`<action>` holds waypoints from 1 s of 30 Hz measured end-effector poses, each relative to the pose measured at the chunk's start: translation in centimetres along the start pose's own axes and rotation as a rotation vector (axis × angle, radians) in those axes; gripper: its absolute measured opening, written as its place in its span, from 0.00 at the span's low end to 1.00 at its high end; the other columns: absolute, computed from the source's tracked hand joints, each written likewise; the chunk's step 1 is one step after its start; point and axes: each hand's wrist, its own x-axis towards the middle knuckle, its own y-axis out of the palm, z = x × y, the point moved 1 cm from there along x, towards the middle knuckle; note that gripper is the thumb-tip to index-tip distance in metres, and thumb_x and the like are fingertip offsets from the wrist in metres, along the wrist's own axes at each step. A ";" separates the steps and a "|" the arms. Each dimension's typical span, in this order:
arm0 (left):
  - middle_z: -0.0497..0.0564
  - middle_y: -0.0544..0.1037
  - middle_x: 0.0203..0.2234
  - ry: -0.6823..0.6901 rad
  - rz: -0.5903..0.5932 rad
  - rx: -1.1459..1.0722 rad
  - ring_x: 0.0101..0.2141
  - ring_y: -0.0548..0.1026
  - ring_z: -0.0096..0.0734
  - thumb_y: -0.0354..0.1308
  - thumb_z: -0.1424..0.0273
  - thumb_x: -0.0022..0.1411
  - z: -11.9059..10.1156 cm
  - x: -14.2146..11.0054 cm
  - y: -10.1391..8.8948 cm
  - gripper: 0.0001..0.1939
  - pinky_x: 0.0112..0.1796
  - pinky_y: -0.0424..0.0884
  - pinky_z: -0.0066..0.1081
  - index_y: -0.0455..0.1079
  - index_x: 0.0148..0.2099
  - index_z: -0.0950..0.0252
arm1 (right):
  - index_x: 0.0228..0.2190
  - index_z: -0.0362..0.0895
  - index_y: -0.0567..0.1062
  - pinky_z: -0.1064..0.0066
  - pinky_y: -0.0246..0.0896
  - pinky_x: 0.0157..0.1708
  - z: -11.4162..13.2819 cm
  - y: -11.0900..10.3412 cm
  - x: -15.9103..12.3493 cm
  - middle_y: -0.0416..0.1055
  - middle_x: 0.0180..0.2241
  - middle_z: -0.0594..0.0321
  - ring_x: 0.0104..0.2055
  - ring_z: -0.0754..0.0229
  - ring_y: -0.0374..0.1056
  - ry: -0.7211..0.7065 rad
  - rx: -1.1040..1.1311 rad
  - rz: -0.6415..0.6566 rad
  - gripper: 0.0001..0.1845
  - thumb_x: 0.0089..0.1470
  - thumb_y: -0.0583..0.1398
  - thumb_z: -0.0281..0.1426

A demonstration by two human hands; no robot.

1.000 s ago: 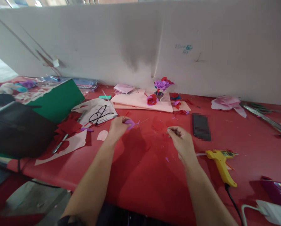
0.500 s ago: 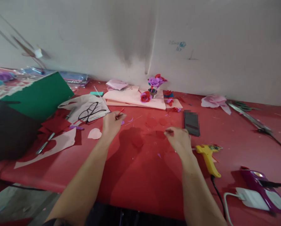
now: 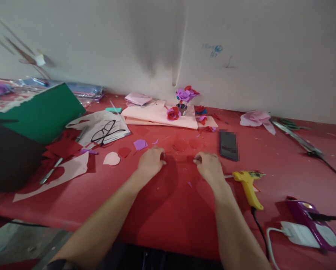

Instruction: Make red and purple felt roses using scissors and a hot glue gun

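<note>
My left hand (image 3: 152, 162) rests low over the red table, fingers curled toward the thumb. Whatever it pinches, if anything, is hidden. Across from it my right hand (image 3: 210, 165) is closed too, thumb and fingertips together; anything in them is lost against the red surface. Left of my left hand lie a purple cut-out petal (image 3: 140, 144), a red petal (image 3: 124, 152) and a pale pink petal (image 3: 111, 158). Beyond and between the hands are a red cut-out (image 3: 180, 144) and a smaller red one (image 3: 194, 143), both flat.
A yellow glue gun (image 3: 248, 185) and a phone (image 3: 228, 145) lie right, with a purple power strip (image 3: 315, 223). At the back stands a small pot (image 3: 182, 109) of purple and red paper flowers (image 3: 186, 94). Glasses (image 3: 106, 133) and a green board (image 3: 48, 112) are left.
My left hand has left the purple and red petals on the table at the left and moved right, toward my right hand. My right hand stays about where it was.
</note>
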 end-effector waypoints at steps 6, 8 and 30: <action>0.51 0.74 0.29 0.062 -0.072 -0.227 0.29 0.70 0.30 0.59 0.73 0.53 -0.7 0.6 -0.2 0.03 0.34 0.64 0.30 0.73 0.32 0.64 | 0.27 0.47 0.72 0.63 0.60 0.35 0.6 -0.6 0.1 0.75 0.29 0.58 0.32 0.54 0.70 0.050 0.132 -0.017 0.03 0.51 0.57 0.29; 0.49 0.75 0.26 0.026 0.014 -0.433 0.25 0.69 0.27 0.59 0.70 0.54 -1.4 0.3 0.2 0.05 0.30 0.63 0.28 0.74 0.33 0.64 | 0.29 0.47 0.71 0.65 0.61 0.34 0.9 -0.8 0.2 0.75 0.29 0.60 0.32 0.56 0.71 0.067 0.255 -0.027 0.02 0.51 0.58 0.32; 0.43 0.65 0.11 -0.327 0.199 -1.044 0.12 0.50 0.13 0.60 0.72 0.43 -2.7 -0.3 1.5 0.09 0.18 0.43 0.27 0.66 0.16 0.68 | 0.32 0.45 0.75 0.66 0.64 0.35 3.4 -0.6 -0.4 0.75 0.26 0.63 0.30 0.60 0.71 0.114 0.959 0.102 0.10 0.43 0.63 0.33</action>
